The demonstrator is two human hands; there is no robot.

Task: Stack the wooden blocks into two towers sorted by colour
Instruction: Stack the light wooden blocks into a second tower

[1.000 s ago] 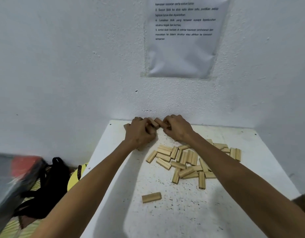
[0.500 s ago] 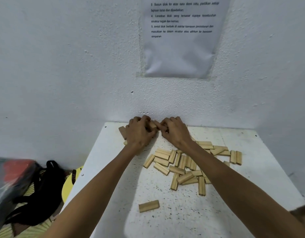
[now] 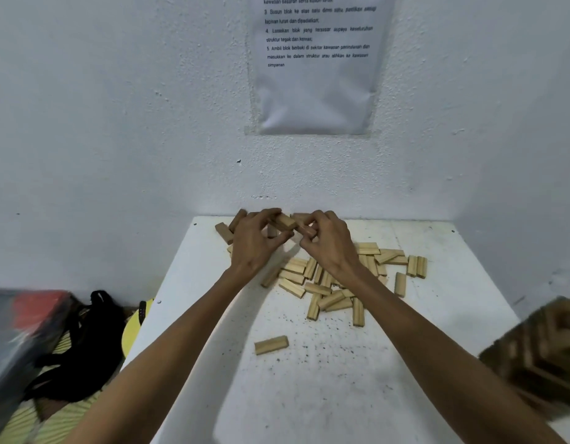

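Note:
Both hands work at the far edge of the white table (image 3: 309, 395), close to the wall. My left hand (image 3: 251, 243) pinches a darker brown block (image 3: 285, 222) between thumb and fingers. My right hand (image 3: 331, 243) curls round another darker block (image 3: 306, 230) beside it. More darker blocks (image 3: 224, 232) lie at the back left, partly hidden by my left hand. A loose pile of pale wooden blocks (image 3: 328, 283) lies just in front of the hands. A single pale block (image 3: 271, 345) sits apart, nearer to me.
A printed sheet (image 3: 315, 65) hangs on the white wall. Left of the table, on the floor, are a black bag (image 3: 85, 341), a yellow round thing (image 3: 133, 328) and a blurred grey and red object (image 3: 24, 328). A blurred wooden box (image 3: 543, 350) sits at the right edge.
Both hands have lifted a little and spread apart, each with a darker block now showing between its fingers. The view has tipped slightly, showing more darker blocks at the back left.

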